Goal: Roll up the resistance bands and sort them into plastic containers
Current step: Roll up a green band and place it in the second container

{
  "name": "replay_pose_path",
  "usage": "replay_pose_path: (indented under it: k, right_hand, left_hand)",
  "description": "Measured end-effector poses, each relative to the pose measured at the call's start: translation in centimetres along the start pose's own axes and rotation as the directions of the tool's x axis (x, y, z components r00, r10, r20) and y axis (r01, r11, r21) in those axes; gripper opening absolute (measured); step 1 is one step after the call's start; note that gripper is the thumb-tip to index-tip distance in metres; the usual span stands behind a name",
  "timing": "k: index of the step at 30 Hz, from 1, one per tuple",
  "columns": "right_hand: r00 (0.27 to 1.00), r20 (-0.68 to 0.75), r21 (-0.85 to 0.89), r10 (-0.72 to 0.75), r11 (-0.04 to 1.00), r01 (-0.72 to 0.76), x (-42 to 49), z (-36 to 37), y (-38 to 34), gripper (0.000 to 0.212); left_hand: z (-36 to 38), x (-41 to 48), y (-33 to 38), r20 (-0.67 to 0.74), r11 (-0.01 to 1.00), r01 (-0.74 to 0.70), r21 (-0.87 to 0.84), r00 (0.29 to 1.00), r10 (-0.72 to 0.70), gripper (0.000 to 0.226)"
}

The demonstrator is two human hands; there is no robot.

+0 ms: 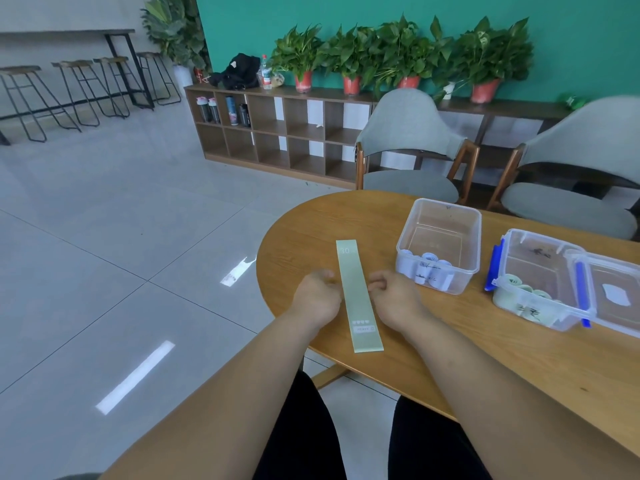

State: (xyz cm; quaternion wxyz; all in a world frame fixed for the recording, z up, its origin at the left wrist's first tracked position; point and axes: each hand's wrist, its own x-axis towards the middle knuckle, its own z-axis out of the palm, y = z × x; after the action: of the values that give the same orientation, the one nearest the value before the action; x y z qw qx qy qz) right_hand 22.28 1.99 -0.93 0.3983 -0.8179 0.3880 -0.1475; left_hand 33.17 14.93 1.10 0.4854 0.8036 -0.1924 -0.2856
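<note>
Green band (358, 296) lies flat on the bench (450, 362) (not rolled yet). Our left hand (317, 299) and right hand (394, 299) sit beside it, fingers curled; we cannot tell if they pinch it. Next we should roll it from one end.

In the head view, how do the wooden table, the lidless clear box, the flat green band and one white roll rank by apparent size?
Largest to smallest:
wooden table
lidless clear box
flat green band, longer but much narrower than the box
white roll
</note>
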Motion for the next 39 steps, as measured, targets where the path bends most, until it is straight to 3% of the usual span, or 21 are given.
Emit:
replay_pose_path:
  k: [1,4,7,11,15,23,31,36,39]
  right_hand:
    - [1.000,0.014,-0.011,-0.014,1.000,0.014,-0.3,-0.1,0.2,0.034]
    - [0.998,0.037,0.004,-0.042,0.999,0.042,-1.1,-0.3,0.5,0.034]
    - [0.996,0.038,0.058,-0.075,0.996,0.072,-1.8,-0.5,0.9,0.039]
    - [0.991,-0.019,0.073,-0.131,0.989,0.132,-3.1,-1.1,1.7,0.033]
    - [0.978,-0.076,-0.057,-0.195,0.980,0.191,-4.7,-1.2,3.1,0.037]
    - [0.911,-0.094,-0.280,-0.402,0.889,0.363,-5.6,-0.6,5.1,0.038]
    - [0.895,-0.160,-0.248,-0.416,0.895,0.371,-5.8,-0.5,5.6,0.029]
    - [0.898,-0.149,-0.158,-0.414,0.906,0.392,-5.9,-0.7,5.6,0.020]
    - [0.920,-0.104,-0.098,-0.377,0.925,0.368,-5.6,-1.0,5.2,0.026]
  left_hand:
    - [0.2,-0.3,-0.3,0.007,1.000,0.004,-0.007,1.000,-0.004,0.056]
    - [0.9,-1.8,-0.4,0.024,0.999,-0.037,0.001,0.999,0.037,0.030]
    - [1.3,-2.3,-0.6,0.022,0.997,-0.082,-0.014,0.996,0.082,0.042]
    - [1.4,-2.7,-1.0,-0.050,0.993,-0.088,-0.075,0.995,0.084,0.041]
    - [1.7,-3.4,-2.8,-0.161,0.975,-0.187,0.121,0.965,0.205,0.036]
    - [1.7,-4.2,-4.3,-0.035,0.895,-0.383,0.229,0.915,0.401,0.049]
    - [1.5,-3.8,-6.0,-0.065,0.847,-0.479,0.231,0.861,0.505,0.051]
    - [1.4,-3.8,-6.4,0.013,0.816,-0.537,0.213,0.837,0.547,0.049]
    - [1.0,-3.9,-6.5,0.060,0.789,-0.566,0.239,0.820,0.570,0.044]
